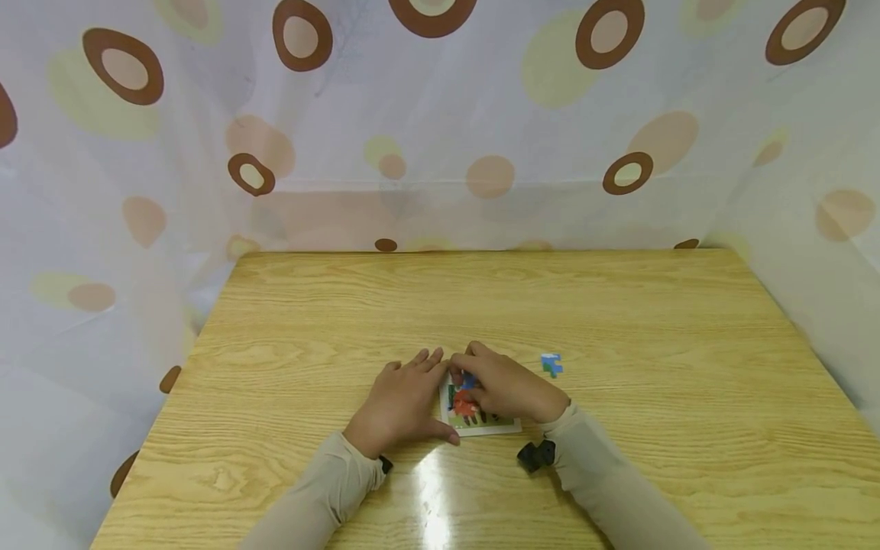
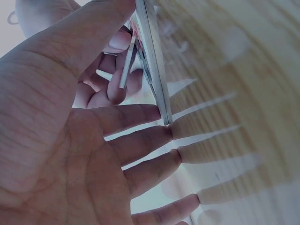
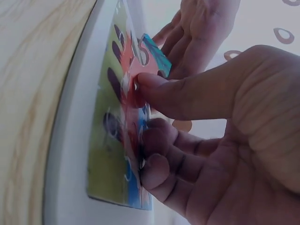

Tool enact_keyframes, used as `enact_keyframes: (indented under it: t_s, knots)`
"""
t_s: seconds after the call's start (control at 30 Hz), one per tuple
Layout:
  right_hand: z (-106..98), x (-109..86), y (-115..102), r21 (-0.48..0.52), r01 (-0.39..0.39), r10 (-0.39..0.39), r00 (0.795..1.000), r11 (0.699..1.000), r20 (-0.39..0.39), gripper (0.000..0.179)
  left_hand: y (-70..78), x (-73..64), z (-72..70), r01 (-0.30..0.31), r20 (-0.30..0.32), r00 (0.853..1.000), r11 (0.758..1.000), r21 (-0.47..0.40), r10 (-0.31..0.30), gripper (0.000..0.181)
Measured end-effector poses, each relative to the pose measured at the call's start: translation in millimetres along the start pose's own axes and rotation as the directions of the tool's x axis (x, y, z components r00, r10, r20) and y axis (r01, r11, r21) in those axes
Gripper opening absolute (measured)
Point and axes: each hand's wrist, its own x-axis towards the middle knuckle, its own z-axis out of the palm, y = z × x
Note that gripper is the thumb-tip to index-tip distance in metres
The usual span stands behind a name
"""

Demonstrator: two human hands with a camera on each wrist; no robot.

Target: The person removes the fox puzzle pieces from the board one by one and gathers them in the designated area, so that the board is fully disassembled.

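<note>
Puzzle [image 1: 490, 431] lies flat on the table [image 1: 619, 321]; left hand [image 1: 402, 401], fingers extended, at its left edge. Right hand [image 1: 512, 382], directly over it, pinches a tilted piece [image 3: 150, 64]; lower-edge contact unclear.

A wooden table [image 1: 639, 313] has a light yellow-brown surface, and its grain is well visible. On its near part there lies a bright reflection of light [image 1: 432, 496]. Behind the table and along both its sides hangs a whitish cloth [image 1: 426, 99]. It is printed with brown rings [image 1: 302, 37], peach spots [image 1: 490, 177] and pale green spots [image 1: 553, 65].
</note>
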Motion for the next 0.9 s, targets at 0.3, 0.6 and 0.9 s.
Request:
enact_keyframes:
  t_s: [0.3,0.6,0.9]
  knots:
    - [-0.6,3.4,8.1,0.114,0.071,-0.073,0.997,0.991,0.020,0.020,-0.2,-0.4,0.8,-0.004,-0.009,1.000,1.000,-0.013,0.004,0.115]
    - [-4.4,1.8,13.8,0.244,0.042,-0.052,0.998,0.969,0.033,0.016,-0.4,0.8,1.0,-0.003,-0.014,1.000,1.000,0.001,0.003,0.113]
    - [-10.3,0.0,19.7,0.355,-0.006,0.004,1.000,0.935,0.007,0.010,-0.5,1.1,2.2,-0.010,-0.020,1.000,1.000,0.003,0.010,0.114]
